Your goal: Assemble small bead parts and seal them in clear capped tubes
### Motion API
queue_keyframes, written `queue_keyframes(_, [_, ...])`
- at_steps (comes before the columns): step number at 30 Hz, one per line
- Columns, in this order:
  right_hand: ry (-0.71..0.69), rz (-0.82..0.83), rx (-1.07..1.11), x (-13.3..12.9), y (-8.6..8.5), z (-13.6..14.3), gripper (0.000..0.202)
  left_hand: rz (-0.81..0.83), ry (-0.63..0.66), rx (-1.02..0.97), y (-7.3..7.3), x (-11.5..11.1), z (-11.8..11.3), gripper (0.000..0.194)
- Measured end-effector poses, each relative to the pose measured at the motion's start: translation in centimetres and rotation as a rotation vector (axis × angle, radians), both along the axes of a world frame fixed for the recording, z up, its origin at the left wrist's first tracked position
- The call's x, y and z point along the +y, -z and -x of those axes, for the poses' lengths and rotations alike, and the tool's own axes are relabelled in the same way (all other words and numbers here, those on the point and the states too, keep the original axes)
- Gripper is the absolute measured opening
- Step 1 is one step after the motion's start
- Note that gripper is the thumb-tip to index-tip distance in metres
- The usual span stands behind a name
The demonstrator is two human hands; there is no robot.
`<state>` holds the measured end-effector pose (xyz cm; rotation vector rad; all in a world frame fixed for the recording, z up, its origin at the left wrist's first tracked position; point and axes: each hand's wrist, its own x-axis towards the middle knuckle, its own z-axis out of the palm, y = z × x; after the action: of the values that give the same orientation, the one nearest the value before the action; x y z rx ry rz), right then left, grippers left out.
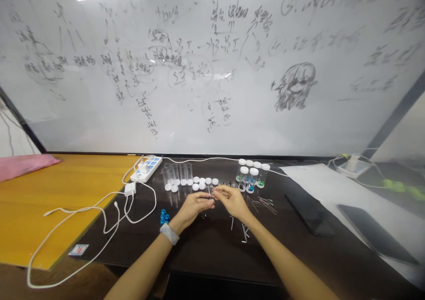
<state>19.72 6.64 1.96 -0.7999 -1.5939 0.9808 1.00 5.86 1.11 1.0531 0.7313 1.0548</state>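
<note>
My left hand (198,204) and my right hand (229,199) meet over the middle of the dark table, fingertips pinched close together. Between them a thin metal rod (209,190) points upward, with a small dark piece at its lower end by my left fingers. The exact kind of that piece is too small to make out. Just behind the hands lie several white caps (202,183). Shiny blue balls (164,217) cluster left of my left wrist. Short bent metal rods (245,233) lie beside my right forearm, and longer thin rods (267,204) are farther right.
Clear tubes (182,174) stand at the back left. Capped tubes (253,180) with green and blue balls stand at the back right. White cables (116,220) run from a power strip (146,169). A black tablet-like slab (308,213) and a dark phone-like slab (375,231) lie right.
</note>
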Motion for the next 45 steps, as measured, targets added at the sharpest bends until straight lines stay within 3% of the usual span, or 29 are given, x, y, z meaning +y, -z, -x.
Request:
queue_keyframes(17, [0.123,-0.223,-0.313,-0.6,-0.5,-0.3,0.022,-0.041,-0.051,0.073,0.6,0.2,0.1,0.045])
queue_keyframes(23, [0.168,-0.354,-0.45,-0.5,0.3,-0.3,0.02,-0.07,-0.06,0.095,0.7,0.2,0.1,0.046])
queue_keyframes(28, [0.042,-0.563,-0.577,-0.1,0.6,-1.1,0.034,-0.087,-0.077,0.091,0.6,0.3,0.1,0.045])
queue_keyframes(33, [-0.037,-0.657,-0.743,-0.7,-0.7,-2.3,0.046,-0.081,-0.078,0.095,0.8,0.3,0.1,0.044])
queue_keyframes(38, [0.007,-0.673,-0.853,-1.1,-1.3,-2.4,0.04,-0.107,-0.096,0.111,0.8,0.3,0.0,0.043])
queue_keyframes(45, [0.173,-0.681,-0.977,-0.7,-1.1,-1.8,0.034,-0.13,-0.113,0.149,0.5,0.0,-0.2,0.044])
